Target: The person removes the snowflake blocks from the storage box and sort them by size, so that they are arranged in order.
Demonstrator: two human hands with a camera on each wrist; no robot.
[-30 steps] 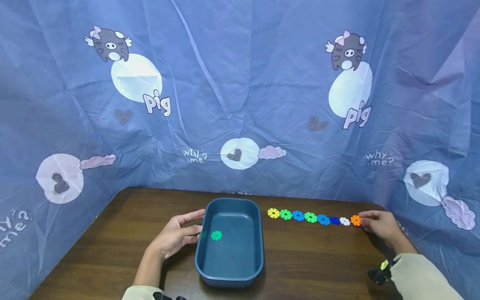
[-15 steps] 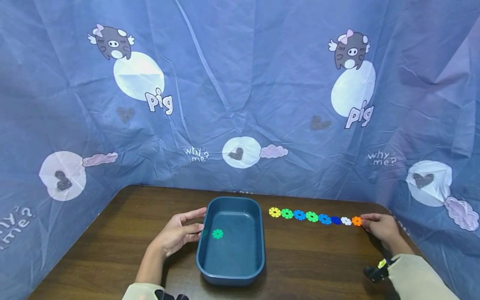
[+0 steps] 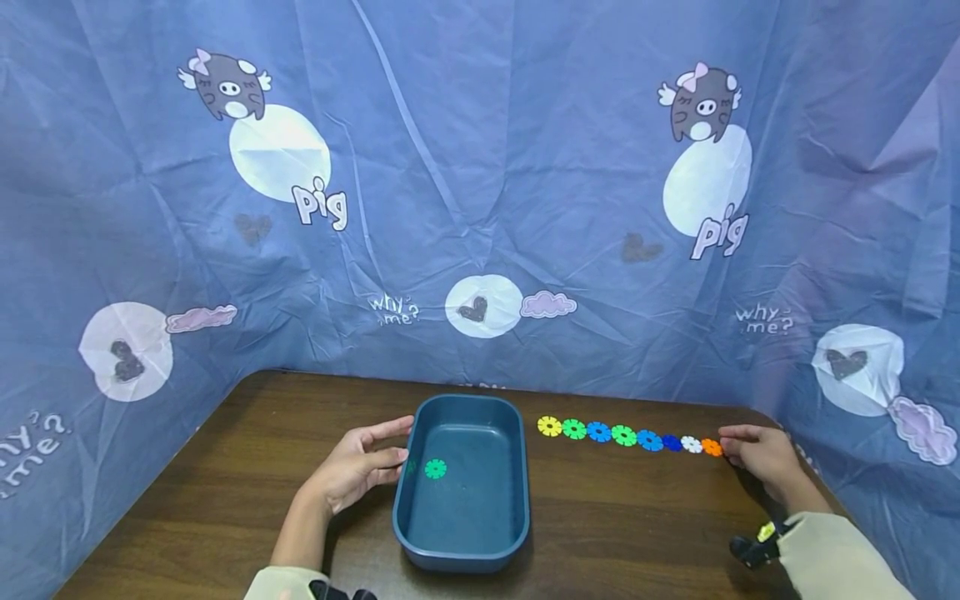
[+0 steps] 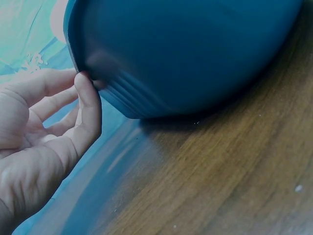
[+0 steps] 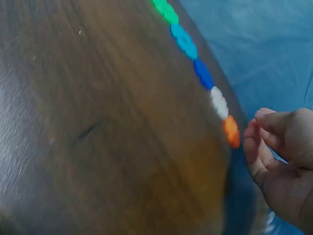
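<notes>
A blue plastic bin stands on the table, with a green snowflake-shaped disc inside. My left hand is at its left side, index fingertip and thumb touching near the rim; in the left wrist view the thumb overlaps the wall. To the right runs a row of notched discs, from a yellow disc through green and blue ones to a dark blue disc, a white disc and an orange disc. Beside the orange disc is my right hand, fingers bent loosely; the right wrist view shows a small gap between them.
The brown wooden table ends just behind the row of discs. A blue printed cloth hangs close behind it and along both sides.
The orange disc, earlier tilted up at my right fingertips, now lies flat next to the white disc, let go. My left hand and the bin hold their place.
</notes>
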